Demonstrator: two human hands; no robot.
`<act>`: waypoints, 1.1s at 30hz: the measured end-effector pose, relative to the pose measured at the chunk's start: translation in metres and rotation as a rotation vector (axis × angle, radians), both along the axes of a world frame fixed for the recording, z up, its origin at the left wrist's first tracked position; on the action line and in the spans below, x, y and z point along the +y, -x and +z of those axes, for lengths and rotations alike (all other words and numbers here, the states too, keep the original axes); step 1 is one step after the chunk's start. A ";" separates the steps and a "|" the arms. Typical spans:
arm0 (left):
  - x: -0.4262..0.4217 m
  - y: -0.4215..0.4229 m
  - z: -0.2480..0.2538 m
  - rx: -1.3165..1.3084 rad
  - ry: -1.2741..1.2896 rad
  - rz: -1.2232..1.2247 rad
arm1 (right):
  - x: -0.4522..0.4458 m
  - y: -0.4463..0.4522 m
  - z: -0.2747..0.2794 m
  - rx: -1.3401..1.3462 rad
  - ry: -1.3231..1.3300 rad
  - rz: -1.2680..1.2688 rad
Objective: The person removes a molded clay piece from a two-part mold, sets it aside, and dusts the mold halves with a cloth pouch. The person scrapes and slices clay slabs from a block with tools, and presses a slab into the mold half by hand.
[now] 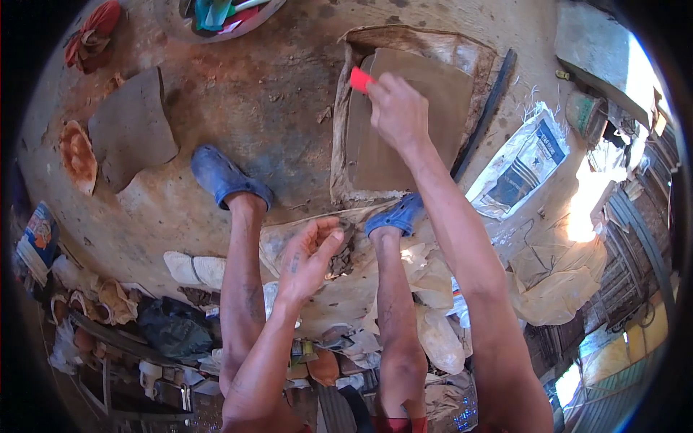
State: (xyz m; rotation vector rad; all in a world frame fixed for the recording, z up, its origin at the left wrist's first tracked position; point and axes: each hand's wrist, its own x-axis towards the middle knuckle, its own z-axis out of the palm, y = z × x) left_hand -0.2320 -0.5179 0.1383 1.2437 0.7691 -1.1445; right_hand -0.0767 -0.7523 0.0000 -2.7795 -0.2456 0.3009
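Observation:
My right hand (pixel 397 110) grips a small flat red tool (pixel 360 80) over the upper left part of a smooth grey-brown clay slab (pixel 408 137). The slab lies on a brown cloth (pixel 368 36) whose creased edges show around it. Between my knees and the slab, my left hand (pixel 310 258) hovers with its fingers apart and slightly curled, and nothing shows in it. Beneath that hand are small dark lumps (pixel 341 261).
A dark bar (pixel 485 115) lies right of the slab, beside a white and blue sack (pixel 523 166). Another grey sheet (pixel 133 130) rests at the left. A basin (pixel 224 29) sits at the top. My blue clogs (pixel 220 173) flank the left hand.

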 end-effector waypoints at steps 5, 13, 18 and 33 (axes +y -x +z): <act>0.002 -0.001 -0.005 0.004 -0.039 -0.011 | 0.000 0.124 0.022 0.075 -0.028 0.236; 0.000 0.000 -0.010 0.017 -0.085 -0.065 | 0.046 0.234 0.043 0.388 -0.388 0.073; -0.015 0.013 -0.017 0.028 -0.146 -0.068 | -0.071 0.284 0.012 0.269 -0.089 -0.765; -0.266 -0.008 -0.047 -0.418 -0.009 -0.454 | -0.249 0.298 0.031 0.273 -0.383 -1.157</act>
